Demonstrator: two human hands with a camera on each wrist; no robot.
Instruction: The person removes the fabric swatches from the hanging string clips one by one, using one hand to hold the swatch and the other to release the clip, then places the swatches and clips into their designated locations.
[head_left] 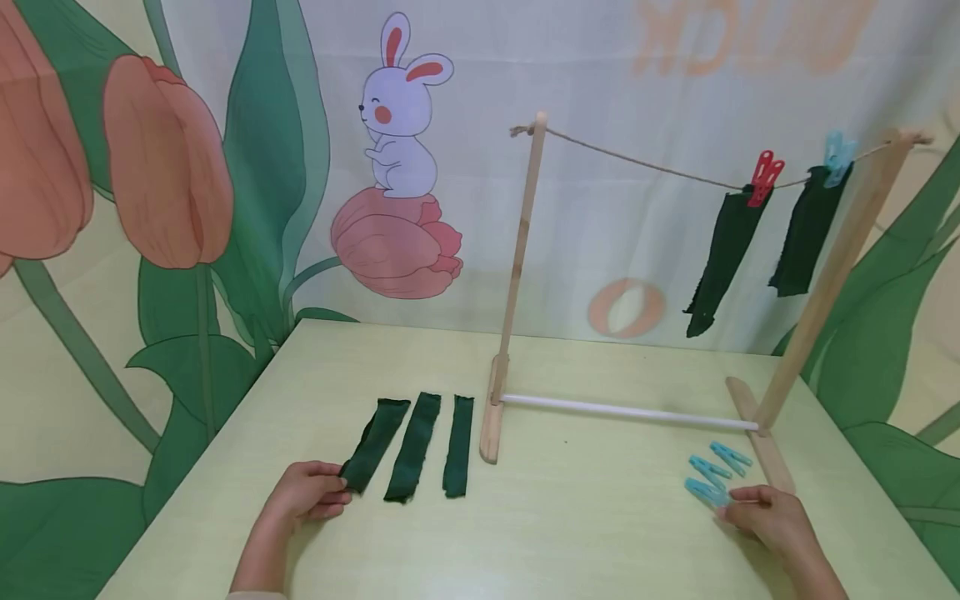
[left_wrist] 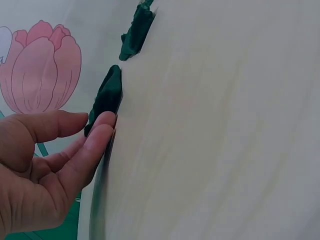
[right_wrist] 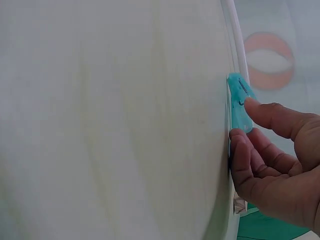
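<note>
Three dark green fabric strips lie side by side on the table. My left hand (head_left: 306, 492) is at the near end of the leftmost fabric strip (head_left: 377, 442), its thumb and fingers pinching that end. In the left wrist view, the fabric strip (left_wrist: 107, 95) rises from between thumb and fingers. The middle strip (head_left: 415, 450) and right strip (head_left: 458, 450) lie apart from the hand. On the right, my right hand (head_left: 776, 521) pinches the nearest blue clothespin (head_left: 705, 491), also seen in the right wrist view between thumb and fingers. Two more blue clothespins (head_left: 731, 458) lie just beyond it.
A wooden stand (head_left: 517, 267) with a white bottom bar (head_left: 630, 411) holds a sagging string (head_left: 637, 160). Two green strips hang from it at the right, under a red clothespin (head_left: 765, 177) and a blue clothespin (head_left: 838, 158). A printed curtain (head_left: 480, 250) backs the table (head_left: 570, 533).
</note>
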